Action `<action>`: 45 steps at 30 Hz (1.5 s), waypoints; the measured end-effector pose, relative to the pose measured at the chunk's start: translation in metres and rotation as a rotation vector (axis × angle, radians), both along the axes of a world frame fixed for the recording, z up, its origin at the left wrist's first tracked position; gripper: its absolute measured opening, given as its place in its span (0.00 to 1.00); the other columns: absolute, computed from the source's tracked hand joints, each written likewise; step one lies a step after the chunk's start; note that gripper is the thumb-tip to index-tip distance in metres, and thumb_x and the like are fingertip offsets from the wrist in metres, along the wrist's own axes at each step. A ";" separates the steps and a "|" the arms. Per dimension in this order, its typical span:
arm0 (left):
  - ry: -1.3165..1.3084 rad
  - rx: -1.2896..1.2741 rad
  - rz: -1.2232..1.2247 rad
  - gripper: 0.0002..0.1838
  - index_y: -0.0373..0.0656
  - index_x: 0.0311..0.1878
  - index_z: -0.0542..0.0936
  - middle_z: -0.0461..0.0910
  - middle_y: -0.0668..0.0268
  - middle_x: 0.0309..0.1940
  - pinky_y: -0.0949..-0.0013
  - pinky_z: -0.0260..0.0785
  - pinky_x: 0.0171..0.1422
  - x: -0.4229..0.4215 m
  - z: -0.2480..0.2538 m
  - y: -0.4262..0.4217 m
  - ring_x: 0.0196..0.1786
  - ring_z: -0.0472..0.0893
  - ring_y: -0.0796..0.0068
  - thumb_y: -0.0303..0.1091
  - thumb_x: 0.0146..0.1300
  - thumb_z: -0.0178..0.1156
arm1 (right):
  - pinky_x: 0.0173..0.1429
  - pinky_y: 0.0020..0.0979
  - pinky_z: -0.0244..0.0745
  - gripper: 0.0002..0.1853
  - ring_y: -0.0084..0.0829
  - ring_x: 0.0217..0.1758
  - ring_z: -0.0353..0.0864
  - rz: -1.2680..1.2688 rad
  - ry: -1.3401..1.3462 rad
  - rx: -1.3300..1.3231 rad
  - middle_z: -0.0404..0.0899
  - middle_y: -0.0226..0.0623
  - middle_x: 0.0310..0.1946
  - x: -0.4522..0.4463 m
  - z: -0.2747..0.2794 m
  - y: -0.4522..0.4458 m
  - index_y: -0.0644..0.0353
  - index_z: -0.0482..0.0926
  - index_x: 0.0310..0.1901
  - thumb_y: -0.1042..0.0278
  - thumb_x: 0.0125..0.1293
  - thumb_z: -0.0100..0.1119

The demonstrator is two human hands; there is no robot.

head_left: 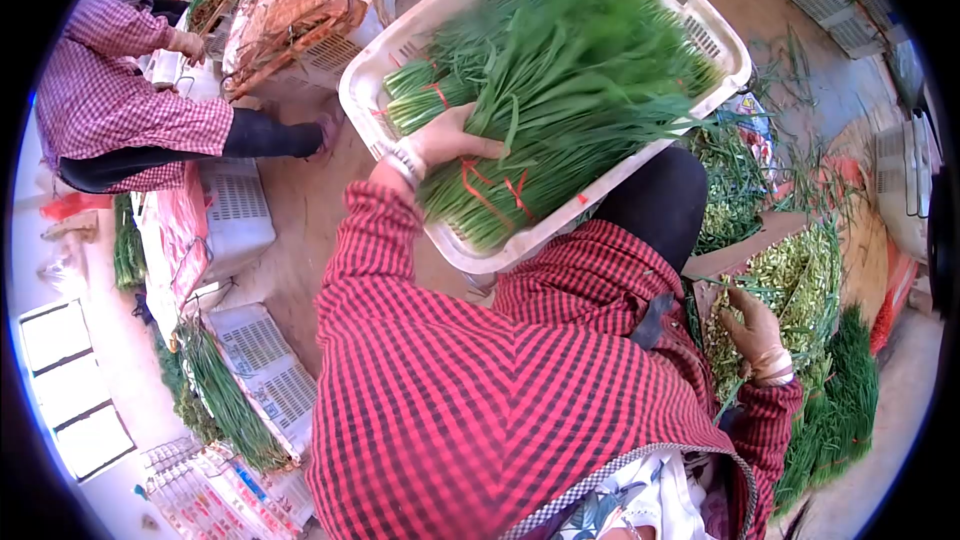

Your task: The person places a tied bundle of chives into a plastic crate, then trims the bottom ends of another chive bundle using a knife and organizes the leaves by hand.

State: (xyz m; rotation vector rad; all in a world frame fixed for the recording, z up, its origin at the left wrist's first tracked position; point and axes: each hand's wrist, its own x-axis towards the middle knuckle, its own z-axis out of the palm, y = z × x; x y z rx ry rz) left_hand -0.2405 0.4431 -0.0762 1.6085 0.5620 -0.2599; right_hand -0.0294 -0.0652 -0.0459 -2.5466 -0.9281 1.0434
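A white plastic basket (365, 95) full of garlic chives tied with red bands stands in front of me. My left hand (450, 137) is over it, closed around a bundle of garlic chives (570, 90); the thumb shows, while the leaves hide most of the fingers. The leaf tips at the top of this bundle are blurred. Another tied bundle (480, 205) lies just below the hand. Off to my right side, my right hand (752, 328), in a pale glove, is open with fingers apart, at a heap of pale trimmings (800, 275). Nothing shows in it.
Loose green chives (840, 410) lie by my right side, with scattered leaf waste (725, 185) beyond my knee. A co-worker in a checked smock (140, 80) sits at the upper left. White crates (255, 355) stand at the left, and a covered block (300, 10) stands behind the basket.
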 end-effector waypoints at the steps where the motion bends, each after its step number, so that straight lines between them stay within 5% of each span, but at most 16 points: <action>1: 0.051 0.115 -0.050 0.39 0.34 0.64 0.71 0.80 0.58 0.56 0.67 0.64 0.68 0.004 -0.013 0.009 0.59 0.76 0.67 0.41 0.50 0.74 | 0.62 0.38 0.72 0.26 0.46 0.59 0.78 0.006 0.001 -0.003 0.79 0.51 0.54 0.002 -0.001 0.004 0.64 0.76 0.58 0.60 0.60 0.63; 3: 0.233 0.384 -0.037 0.42 0.34 0.62 0.72 0.79 0.53 0.57 0.66 0.65 0.67 0.017 -0.088 0.028 0.61 0.77 0.60 0.49 0.48 0.73 | 0.62 0.38 0.72 0.26 0.47 0.59 0.78 0.037 -0.025 0.057 0.79 0.51 0.55 0.004 -0.003 0.011 0.64 0.75 0.59 0.61 0.60 0.63; 5: 0.475 0.671 -0.109 0.45 0.35 0.63 0.72 0.79 0.51 0.55 0.65 0.65 0.65 0.039 -0.082 0.022 0.58 0.78 0.57 0.53 0.45 0.73 | 0.62 0.38 0.72 0.25 0.47 0.58 0.78 0.073 -0.065 0.097 0.79 0.52 0.55 0.007 -0.009 0.014 0.64 0.76 0.58 0.62 0.61 0.63; 7: 0.378 0.492 -0.112 0.49 0.35 0.64 0.71 0.77 0.47 0.57 0.63 0.66 0.66 0.030 -0.093 0.027 0.59 0.78 0.53 0.60 0.43 0.71 | 0.61 0.39 0.73 0.24 0.47 0.57 0.79 0.087 -0.090 0.158 0.80 0.51 0.53 0.000 -0.006 0.020 0.64 0.76 0.58 0.63 0.61 0.62; 11: 0.441 0.775 -0.008 0.50 0.35 0.62 0.73 0.77 0.47 0.58 0.60 0.66 0.66 0.024 -0.051 -0.009 0.60 0.78 0.52 0.66 0.44 0.68 | 0.57 0.40 0.74 0.23 0.48 0.54 0.80 0.064 -0.072 0.127 0.81 0.50 0.48 -0.007 -0.017 0.013 0.64 0.76 0.57 0.62 0.62 0.62; 14: 0.356 0.608 -0.168 0.48 0.36 0.61 0.75 0.80 0.51 0.56 0.61 0.66 0.65 0.024 -0.041 -0.011 0.58 0.79 0.54 0.66 0.46 0.68 | 0.58 0.40 0.74 0.24 0.48 0.54 0.80 0.069 -0.066 0.121 0.81 0.50 0.48 -0.008 -0.020 0.001 0.63 0.76 0.57 0.62 0.61 0.62; 18: 0.239 0.268 -0.172 0.45 0.40 0.57 0.79 0.82 0.54 0.52 0.63 0.68 0.62 0.029 -0.091 0.010 0.56 0.80 0.57 0.68 0.43 0.68 | 0.60 0.34 0.74 0.25 0.39 0.56 0.81 -0.027 -0.054 0.103 0.81 0.48 0.51 -0.007 -0.003 -0.001 0.66 0.75 0.58 0.64 0.62 0.65; 21: 0.444 0.537 -0.377 0.47 0.37 0.57 0.78 0.81 0.52 0.54 0.62 0.68 0.61 0.042 -0.091 0.027 0.57 0.80 0.57 0.69 0.44 0.67 | 0.59 0.38 0.74 0.24 0.47 0.55 0.80 -0.088 -0.057 0.164 0.80 0.50 0.51 -0.006 -0.020 -0.006 0.65 0.76 0.57 0.63 0.61 0.64; 22: 0.627 0.793 -0.446 0.48 0.36 0.62 0.74 0.79 0.50 0.55 0.60 0.68 0.63 0.055 -0.036 0.005 0.58 0.79 0.54 0.69 0.48 0.64 | 0.58 0.39 0.74 0.24 0.48 0.54 0.80 -0.060 -0.080 0.173 0.81 0.50 0.50 -0.007 -0.024 -0.005 0.64 0.76 0.57 0.62 0.61 0.63; 23: 0.627 0.790 -0.456 0.48 0.36 0.62 0.74 0.79 0.50 0.55 0.60 0.68 0.63 0.059 -0.018 -0.003 0.58 0.79 0.54 0.69 0.48 0.64 | 0.56 0.39 0.75 0.24 0.48 0.53 0.81 -0.029 -0.098 0.175 0.81 0.50 0.48 -0.009 -0.026 -0.005 0.64 0.76 0.56 0.61 0.61 0.63; 27: 0.506 1.051 -0.320 0.53 0.34 0.68 0.64 0.73 0.49 0.61 0.57 0.68 0.65 0.064 -0.013 -0.024 0.63 0.75 0.54 0.69 0.49 0.62 | 0.56 0.37 0.75 0.24 0.42 0.51 0.82 0.004 0.001 0.018 0.82 0.47 0.46 -0.012 -0.018 0.009 0.65 0.75 0.58 0.64 0.61 0.64; 30: 0.048 1.203 -0.046 0.47 0.37 0.69 0.64 0.70 0.51 0.63 0.58 0.62 0.70 0.071 -0.029 -0.040 0.65 0.71 0.55 0.60 0.53 0.64 | 0.51 0.36 0.77 0.24 0.41 0.47 0.83 0.000 -0.005 0.078 0.83 0.46 0.44 -0.015 -0.017 0.015 0.64 0.75 0.58 0.64 0.62 0.63; 35: -0.125 1.341 -0.017 0.41 0.42 0.68 0.66 0.66 0.53 0.66 0.51 0.54 0.73 0.094 -0.041 -0.054 0.70 0.64 0.54 0.50 0.54 0.66 | 0.47 0.33 0.79 0.23 0.38 0.43 0.85 -0.135 0.107 -0.067 0.83 0.45 0.41 -0.019 0.002 0.033 0.64 0.75 0.58 0.64 0.63 0.62; 37: -0.303 1.404 0.021 0.36 0.46 0.67 0.69 0.68 0.57 0.66 0.48 0.52 0.74 0.111 -0.034 -0.061 0.71 0.63 0.55 0.47 0.56 0.64 | 0.46 0.37 0.78 0.22 0.42 0.42 0.85 -0.132 0.040 0.074 0.84 0.45 0.40 -0.022 -0.004 0.030 0.61 0.76 0.57 0.61 0.62 0.60; 42: -0.012 1.352 -0.398 0.35 0.49 0.70 0.67 0.66 0.63 0.71 0.47 0.38 0.79 0.145 -0.071 -0.079 0.76 0.56 0.62 0.54 0.62 0.56 | 0.50 0.38 0.77 0.25 0.43 0.47 0.83 -0.030 0.040 0.107 0.82 0.47 0.45 -0.023 -0.023 0.026 0.61 0.75 0.59 0.62 0.61 0.62; 45: -0.080 1.280 -0.441 0.36 0.49 0.71 0.66 0.65 0.64 0.72 0.44 0.36 0.79 0.143 -0.066 -0.082 0.77 0.55 0.62 0.54 0.61 0.56 | 0.50 0.37 0.77 0.24 0.44 0.47 0.83 -0.045 0.065 0.063 0.82 0.47 0.46 -0.020 -0.025 0.029 0.62 0.75 0.59 0.63 0.62 0.62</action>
